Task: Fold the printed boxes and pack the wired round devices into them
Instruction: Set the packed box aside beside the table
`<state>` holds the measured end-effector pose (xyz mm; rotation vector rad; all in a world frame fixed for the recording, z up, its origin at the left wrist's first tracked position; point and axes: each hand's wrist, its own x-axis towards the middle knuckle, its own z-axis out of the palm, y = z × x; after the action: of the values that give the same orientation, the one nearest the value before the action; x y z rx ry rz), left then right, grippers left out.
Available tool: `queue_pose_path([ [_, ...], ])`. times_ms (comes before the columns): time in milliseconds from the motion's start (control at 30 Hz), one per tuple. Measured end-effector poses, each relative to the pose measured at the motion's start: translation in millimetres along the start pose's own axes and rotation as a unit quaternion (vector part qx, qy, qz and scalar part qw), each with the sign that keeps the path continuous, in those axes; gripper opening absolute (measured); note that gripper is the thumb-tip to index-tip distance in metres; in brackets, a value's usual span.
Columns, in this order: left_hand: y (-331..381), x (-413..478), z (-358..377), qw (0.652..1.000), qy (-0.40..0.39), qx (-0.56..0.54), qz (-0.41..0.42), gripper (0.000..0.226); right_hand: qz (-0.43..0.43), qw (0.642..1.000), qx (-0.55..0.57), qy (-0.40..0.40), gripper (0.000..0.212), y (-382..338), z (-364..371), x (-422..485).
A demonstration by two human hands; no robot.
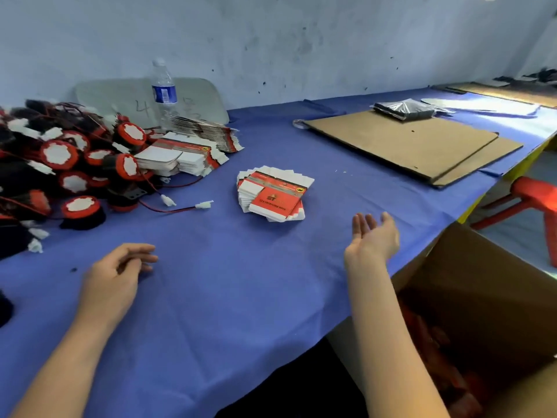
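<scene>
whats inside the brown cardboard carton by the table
Inside the open brown cardboard carton, blurry red shapes lie in shadow; what they are cannot be told. The right forearm covers part of the inside, and its bottom is hidden.

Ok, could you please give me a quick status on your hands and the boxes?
Left hand, right hand open, empty. Flat box stack ahead, untouched; devices piled left. Nothing in the way.

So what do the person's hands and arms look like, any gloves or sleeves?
No gloves: the left hand and the right hand are bare, with no ring, watch or bracelet showing. The left forearm and right forearm are uncovered to the picture's edge; no sleeve is in view.
</scene>
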<state>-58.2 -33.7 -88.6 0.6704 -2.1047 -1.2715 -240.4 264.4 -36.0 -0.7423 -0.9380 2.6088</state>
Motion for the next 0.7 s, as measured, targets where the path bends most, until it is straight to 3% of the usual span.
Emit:
queue_pose_path([
  [67, 1.9, -0.9, 0.0, 1.000, 0.005, -0.016, -0.001, 0.032, -0.013, 0.984, -0.160, -0.072, 0.022, 25.6, 20.3, -2.9],
  [133, 3.7, -1.8, 0.0, 0.999, 0.009, -0.034, -0.002, 0.032, 0.006, 0.951, -0.285, -0.122, 0.038, 45.2, 39.1, -2.1],
  [267, 6.9, -1.8, -0.5, 0.999, 0.013, -0.037, -0.003, 0.033, 0.008, 0.888, -0.429, -0.166, 0.050, 73.8, 66.0, 6.6],
  [400, 7.3, -2.8, 0.1, 0.999, 0.011, -0.036, -0.008, 0.033, -0.076, 0.855, -0.487, -0.164, 0.027, 96.3, 76.7, 14.6],
  [633, 7.5, -4.2, -2.2, 1.000, 0.010, -0.009, -0.018, 0.034, -0.176, 0.807, -0.537, -0.171, 0.051, 114.5, 68.9, 17.6],
  [700, 7.8, -4.8, -2.5, 1.000, 0.011, -0.001, -0.018, 0.034, -0.185, 0.825, -0.507, -0.169, 0.050, 116.1, 66.5, 17.7],
])
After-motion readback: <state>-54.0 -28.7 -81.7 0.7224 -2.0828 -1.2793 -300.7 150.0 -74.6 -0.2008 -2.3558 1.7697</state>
